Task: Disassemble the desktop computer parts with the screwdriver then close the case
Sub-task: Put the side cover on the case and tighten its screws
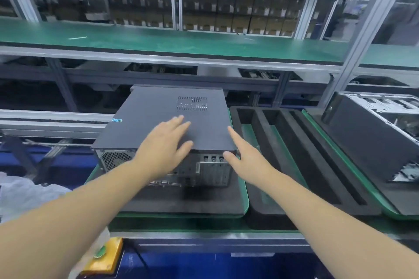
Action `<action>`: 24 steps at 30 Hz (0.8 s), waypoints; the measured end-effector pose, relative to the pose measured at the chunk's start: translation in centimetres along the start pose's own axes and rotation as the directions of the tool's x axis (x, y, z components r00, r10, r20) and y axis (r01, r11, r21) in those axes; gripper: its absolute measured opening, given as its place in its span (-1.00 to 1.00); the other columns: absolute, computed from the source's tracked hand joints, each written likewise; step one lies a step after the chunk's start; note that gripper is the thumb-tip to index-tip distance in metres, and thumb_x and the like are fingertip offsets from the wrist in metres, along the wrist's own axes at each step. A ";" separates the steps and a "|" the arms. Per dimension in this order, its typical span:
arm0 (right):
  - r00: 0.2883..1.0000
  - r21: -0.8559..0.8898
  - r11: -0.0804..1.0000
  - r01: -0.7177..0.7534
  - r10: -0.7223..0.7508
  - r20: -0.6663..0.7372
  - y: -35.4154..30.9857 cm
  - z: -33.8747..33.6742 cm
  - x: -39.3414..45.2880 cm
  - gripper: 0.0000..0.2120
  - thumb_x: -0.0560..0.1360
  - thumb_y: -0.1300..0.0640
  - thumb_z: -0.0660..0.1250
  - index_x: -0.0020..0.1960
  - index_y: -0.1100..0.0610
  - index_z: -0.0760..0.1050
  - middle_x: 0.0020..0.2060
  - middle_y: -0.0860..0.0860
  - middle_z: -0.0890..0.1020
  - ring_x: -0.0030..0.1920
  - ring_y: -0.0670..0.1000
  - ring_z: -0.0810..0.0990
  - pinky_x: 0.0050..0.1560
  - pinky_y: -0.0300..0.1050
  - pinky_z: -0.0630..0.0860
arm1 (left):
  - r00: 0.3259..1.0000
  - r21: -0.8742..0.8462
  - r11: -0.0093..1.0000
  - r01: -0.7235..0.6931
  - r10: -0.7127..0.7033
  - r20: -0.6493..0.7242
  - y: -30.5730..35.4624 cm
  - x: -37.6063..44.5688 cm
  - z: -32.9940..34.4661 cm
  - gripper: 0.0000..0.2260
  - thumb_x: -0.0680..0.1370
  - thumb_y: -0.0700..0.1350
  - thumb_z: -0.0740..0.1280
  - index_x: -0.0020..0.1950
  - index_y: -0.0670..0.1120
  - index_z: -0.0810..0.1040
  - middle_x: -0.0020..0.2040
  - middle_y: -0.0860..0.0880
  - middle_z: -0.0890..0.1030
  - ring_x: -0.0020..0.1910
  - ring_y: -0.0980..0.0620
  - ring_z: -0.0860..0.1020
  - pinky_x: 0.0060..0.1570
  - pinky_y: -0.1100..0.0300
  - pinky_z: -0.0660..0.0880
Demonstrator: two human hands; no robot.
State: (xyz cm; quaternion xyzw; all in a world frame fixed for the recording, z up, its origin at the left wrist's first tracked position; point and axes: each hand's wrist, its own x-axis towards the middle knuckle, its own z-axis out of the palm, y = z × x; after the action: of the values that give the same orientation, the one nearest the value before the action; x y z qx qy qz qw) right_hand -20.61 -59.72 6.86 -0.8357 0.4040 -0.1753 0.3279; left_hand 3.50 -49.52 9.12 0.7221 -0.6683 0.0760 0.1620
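Desktop computer case (172, 118), lid on, lying flat on a padded tray on the surface; left hand (163, 145) spread flat atop, right hand (243, 154) open beside its edge, seemingly steadying the panel.

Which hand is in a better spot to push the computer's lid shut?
Probably the left hand. It lies flat and open on the lid, near its back edge. The right hand only reaches the lid's right corner, fingers pointing along the side, so it would steady rather than push.
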 end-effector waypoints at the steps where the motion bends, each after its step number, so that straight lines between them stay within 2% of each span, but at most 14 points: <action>1: 0.999 -0.062 0.998 -0.025 0.027 0.039 0.0 -0.3 0.1 -0.35 0.69 -0.11 0.21 0.67 -0.27 -0.03 0.15 -0.27 0.58 -0.05 -0.28 0.55 -0.05 -0.25 0.47 | 0.990 -0.017 0.992 0.124 -0.125 -0.059 -3.2 -1.6 -0.5 -0.41 0.66 0.20 0.16 0.61 -0.08 0.26 0.63 -0.10 0.22 0.60 -0.07 0.19 0.57 -0.01 0.11; 3: 0.998 -0.134 0.990 -0.044 0.049 0.033 0.3 -0.7 0.1 -0.39 0.69 -0.14 0.18 0.67 -0.28 0.01 -0.20 -0.19 0.58 -0.33 -0.20 0.52 -0.34 -0.28 0.37 | 0.918 -0.071 0.918 0.390 -0.394 -0.051 -9.7 -4.6 -1.7 -0.34 0.59 0.37 0.11 0.51 -0.05 0.35 0.51 -0.13 0.41 0.42 -0.15 0.41 0.40 -0.12 0.35; 4: 0.999 -0.148 0.988 -0.043 0.047 0.021 0.5 -0.8 0.2 -0.39 0.70 -0.14 0.18 0.67 -0.27 0.01 -0.26 -0.16 0.56 -0.38 -0.21 0.52 -0.39 -0.28 0.34 | 0.868 -0.121 0.862 0.493 -0.496 0.006 -12.0 -5.9 -2.1 -0.35 0.55 0.42 0.10 0.44 -0.01 0.38 0.38 -0.10 0.52 0.24 -0.13 0.49 0.21 -0.10 0.43; 5: 0.999 -0.158 0.987 -0.040 0.043 0.012 0.6 -0.6 0.2 -0.39 0.70 -0.14 0.18 0.67 -0.27 0.01 -0.29 -0.15 0.57 -0.40 -0.21 0.51 -0.40 -0.26 0.34 | 0.830 -0.178 0.812 0.556 -0.551 0.080 -13.5 -6.9 -2.1 -0.37 0.55 0.44 0.11 0.42 0.03 0.37 0.28 -0.03 0.57 0.11 -0.09 0.51 0.08 -0.04 0.42; 6: 0.999 -0.166 0.985 -0.039 0.041 0.005 0.7 -0.3 0.2 -0.38 0.70 -0.14 0.18 0.67 -0.26 -0.01 -0.26 -0.13 0.60 -0.41 -0.19 0.51 -0.38 -0.22 0.38 | 0.815 -0.231 0.782 0.579 -0.564 0.136 -14.5 -7.6 -1.7 -0.41 0.56 0.40 0.14 0.46 0.07 0.35 0.22 0.02 0.57 0.07 -0.06 0.50 0.02 0.00 0.38; 8: 0.999 -0.132 0.990 -0.049 0.049 -0.004 1.1 0.1 0.4 -0.33 0.69 -0.15 0.19 0.68 -0.22 -0.08 -0.01 -0.20 0.66 -0.25 -0.16 0.57 -0.18 -0.14 0.51 | 0.833 -0.279 0.789 0.548 -0.546 0.094 -15.5 -8.3 -0.7 -0.53 0.62 0.28 0.20 0.47 0.09 0.39 0.19 0.04 0.60 0.02 -0.01 0.48 -0.03 0.08 0.33; 10: 0.999 -0.064 0.997 -0.040 0.039 -0.016 1.3 0.3 0.6 -0.31 0.69 -0.15 0.21 0.69 -0.20 -0.07 0.22 -0.37 0.48 0.03 -0.17 0.58 0.06 -0.16 0.50 | 0.859 -0.291 0.820 0.494 -0.511 0.020 -15.9 -8.3 -0.3 -0.64 0.64 0.21 0.21 0.38 0.10 0.46 0.15 0.02 0.65 -0.04 0.02 0.48 -0.09 0.09 0.34; 12: 0.999 -0.039 0.999 -0.008 0.006 -0.050 1.5 0.5 0.5 -0.45 0.69 -0.14 0.22 0.63 -0.29 0.11 0.15 -0.58 0.42 0.07 -0.34 0.54 0.04 -0.30 0.43 | 0.864 -0.314 0.820 0.479 -0.504 0.002 -16.1 -8.2 -0.1 -0.65 0.64 0.20 0.22 0.37 0.09 0.47 0.14 0.00 0.66 -0.01 -0.06 0.55 -0.06 0.03 0.40; 13: 0.998 -0.030 1.000 -0.008 0.006 -0.068 1.5 0.7 0.5 -0.54 0.69 -0.14 0.21 0.55 -0.36 0.21 0.07 -0.58 0.48 0.07 -0.37 0.54 0.00 -0.33 0.42 | 0.858 -0.314 0.814 0.488 -0.514 0.001 -16.3 -8.2 0.1 -0.64 0.64 0.21 0.22 0.36 0.08 0.47 0.13 -0.02 0.67 0.03 -0.12 0.58 -0.05 0.01 0.43; 14: 0.996 -0.019 1.000 -0.016 0.014 -0.091 1.5 0.9 0.4 -0.62 0.69 -0.13 0.21 0.47 -0.39 0.29 0.02 -0.52 0.55 0.08 -0.35 0.55 -0.02 -0.31 0.43 | 0.854 -0.307 0.814 0.493 -0.520 -0.009 -16.4 -8.3 0.3 -0.64 0.64 0.22 0.22 0.34 0.08 0.49 0.09 -0.03 0.67 0.05 -0.16 0.59 -0.05 -0.01 0.44; 16: 0.987 -0.013 0.999 -0.041 0.038 -0.159 1.4 1.7 0.5 -0.76 0.68 -0.11 0.21 0.33 -0.31 0.42 -0.02 -0.36 0.63 0.05 -0.25 0.60 -0.07 -0.23 0.46 | 0.845 -0.301 0.815 0.494 -0.532 -0.054 -16.4 -8.5 0.7 -0.70 0.63 0.24 0.22 0.22 0.09 0.52 -0.07 0.01 0.66 -0.04 -0.16 0.57 -0.13 -0.01 0.42; 19: 0.967 -0.004 0.997 -0.079 0.075 -0.244 1.0 2.5 0.9 -0.90 0.69 -0.09 0.21 0.19 -0.21 0.44 -0.09 -0.29 0.62 -0.06 -0.24 0.56 -0.19 -0.29 0.38 | 0.805 -0.356 0.785 0.508 -0.579 -0.128 -15.4 -8.2 1.2 -0.73 0.62 0.25 0.23 0.06 0.08 0.53 -0.26 0.16 0.53 -0.20 -0.04 0.48 -0.24 0.02 0.32; 21: 0.967 -0.011 0.996 -0.086 0.081 -0.243 0.9 2.3 1.0 -0.90 0.69 -0.09 0.21 0.17 -0.17 0.47 -0.10 -0.29 0.61 -0.09 -0.26 0.54 -0.22 -0.31 0.35 | 0.797 -0.376 0.777 0.505 -0.587 -0.143 -15.1 -8.1 1.2 -0.72 0.62 0.25 0.24 0.06 0.07 0.56 -0.26 0.18 0.53 -0.24 0.04 0.45 -0.27 0.06 0.29; 24: 0.975 -0.036 0.994 -0.100 0.091 -0.204 1.0 1.6 1.1 -0.90 0.69 -0.10 0.23 0.16 -0.17 0.49 -0.08 -0.30 0.61 -0.06 -0.27 0.54 -0.19 -0.33 0.37 | 0.837 -0.355 0.800 0.483 -0.541 -0.080 -15.6 -8.3 0.3 -0.74 0.64 0.22 0.23 0.15 0.10 0.58 -0.21 0.11 0.61 -0.20 0.05 0.51 -0.26 0.09 0.33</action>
State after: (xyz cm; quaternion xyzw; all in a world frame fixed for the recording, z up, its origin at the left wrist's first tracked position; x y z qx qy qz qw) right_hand -19.60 -60.40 5.06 -0.8006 0.4788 -0.2338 0.2739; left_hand 18.13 -40.98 4.05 0.8301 -0.4334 -0.0162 0.3505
